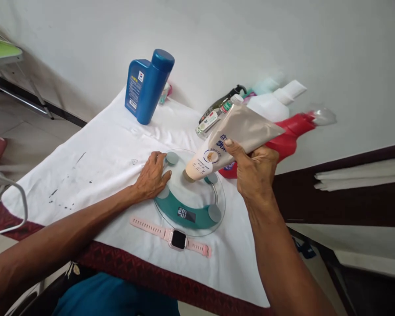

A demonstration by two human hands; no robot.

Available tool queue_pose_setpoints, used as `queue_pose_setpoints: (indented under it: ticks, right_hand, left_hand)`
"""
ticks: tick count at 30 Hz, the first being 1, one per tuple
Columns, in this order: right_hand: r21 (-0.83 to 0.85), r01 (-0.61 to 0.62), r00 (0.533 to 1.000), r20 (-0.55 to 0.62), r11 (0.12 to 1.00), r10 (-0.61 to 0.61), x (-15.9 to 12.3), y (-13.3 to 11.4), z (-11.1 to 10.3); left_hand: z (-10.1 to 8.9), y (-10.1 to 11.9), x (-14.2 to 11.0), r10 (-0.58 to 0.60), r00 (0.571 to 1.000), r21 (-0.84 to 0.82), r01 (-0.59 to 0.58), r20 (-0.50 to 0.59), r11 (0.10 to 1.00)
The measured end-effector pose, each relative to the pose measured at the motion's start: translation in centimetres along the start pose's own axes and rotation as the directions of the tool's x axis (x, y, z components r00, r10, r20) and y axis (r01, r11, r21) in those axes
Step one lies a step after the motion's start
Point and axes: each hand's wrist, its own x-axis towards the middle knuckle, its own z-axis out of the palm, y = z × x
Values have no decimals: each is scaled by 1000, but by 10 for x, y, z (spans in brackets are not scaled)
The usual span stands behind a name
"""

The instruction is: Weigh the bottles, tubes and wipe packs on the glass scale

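Observation:
My right hand grips a large squeeze tube, cream and silvery beige with blue lettering, tilted cap-down. Its cap is over the middle of a round glass scale; whether it touches the glass I cannot tell. The scale has a teal band, round grey pads and a lit display. At the scale's left rim rests my left hand, holding nothing, its thumb apart from the fingers and its fingertips by a pad. A pink-strapped smartwatch lies face up in front of the scale.
A blue jug-shaped bottle stands at the back left. Behind my right hand cluster a red bottle, a white bottle, a clear bottle and a dark pump bottle. White cloth covers the table against the wall.

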Motion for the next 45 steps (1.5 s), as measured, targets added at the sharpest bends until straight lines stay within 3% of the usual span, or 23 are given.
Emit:
queue_pose_setpoints:
  ticks: [5, 8, 10, 13, 16, 19, 27, 35, 45]
  right_hand:
    - [-2, -18, 999, -32, 1000, 18, -22, -7, -8]
    - [118, -53, 998, 52, 992, 47, -41, -10, -12]
    - [216, -53, 998, 47, 975, 43, -58, -4, -17]
    - [245, -89, 982, -142, 965, 126, -89, 16, -29]
    - [179, -232, 882, -376, 956, 284, -117, 43, -41]
    - [175, -315, 806, -469, 933, 360, -131, 60, -47]
    - [94, -271, 864, -415, 958, 285, -132, 52, -52]
    - [78, -262, 854, -446, 962, 269, -135, 49, -55]
    - [65, -278, 883, -376, 958, 282, -141, 53, -49]
  left_hand:
    - [-2, -2, 2, -15, 1000, 30, 14, 20, 999]
    - [-2, -1, 2, -18, 999, 41, 17, 29, 999]
    - [-2, -2, 1, -13, 1000, 45, 12, 28, 999]
    - [-3, -3, 1, 0, 1000, 51, -1, 20, 999]
    - [-4, -3, 2, 6, 1000, 56, -8, 26, 998]
    - [-5, -2, 3, -6, 999, 65, 3, 41, 998]
    - [-9, 1, 3, -31, 997, 86, 25, 70, 996]
    - [-12, 3, 3, -31, 996, 126, 20, 83, 992]
    - [-11, 4, 4, -38, 994, 130, 24, 104, 991]
